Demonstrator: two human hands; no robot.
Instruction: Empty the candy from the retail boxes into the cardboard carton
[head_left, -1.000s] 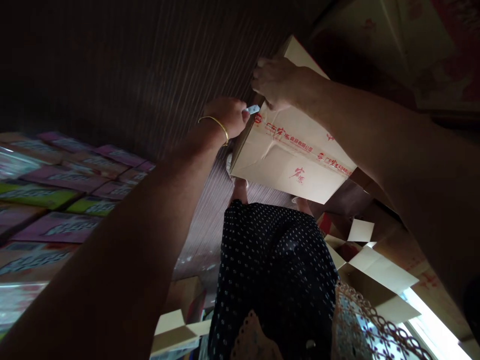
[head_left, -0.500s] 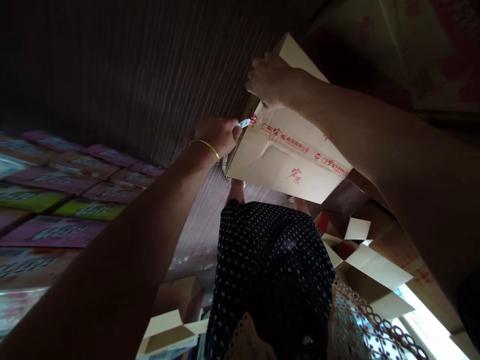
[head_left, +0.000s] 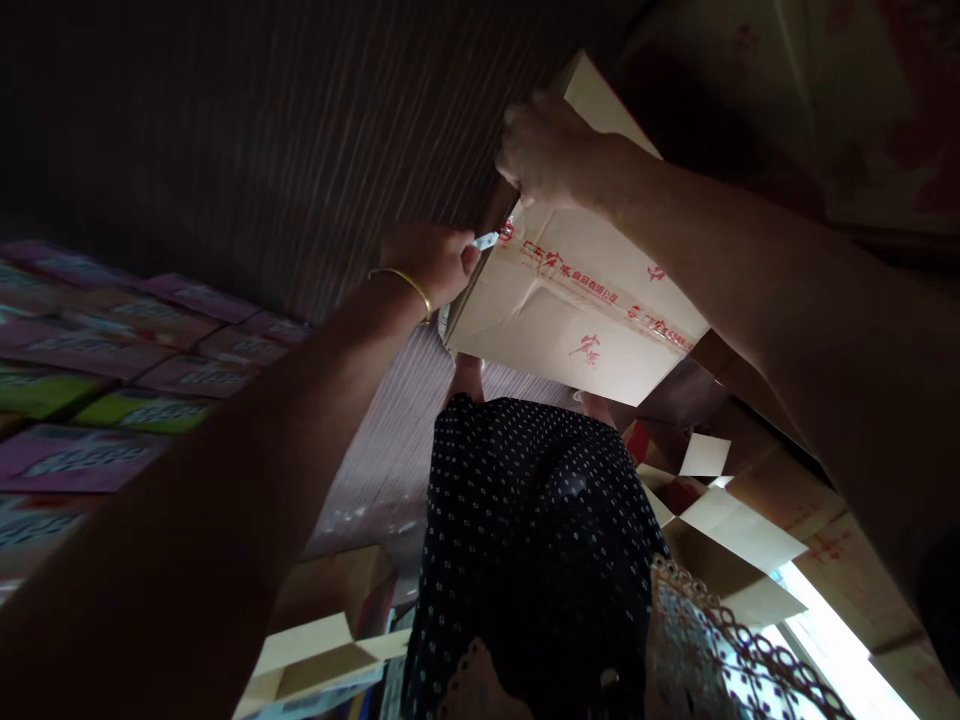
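A sealed corrugated cardboard carton [head_left: 577,310], tan with red printed tape along its seam, is held out in front of the person. The left hand [head_left: 427,262], wearing a thin gold bangle [head_left: 397,285], pinches a small white blade [head_left: 486,241] at the carton's corner. The right hand [head_left: 547,155] grips the carton's far edge. Glossy pink and green packets [head_left: 112,400] lie stacked at left.

matt cardboard box [head_left: 577,320], gold metal bangle [head_left: 401,283]
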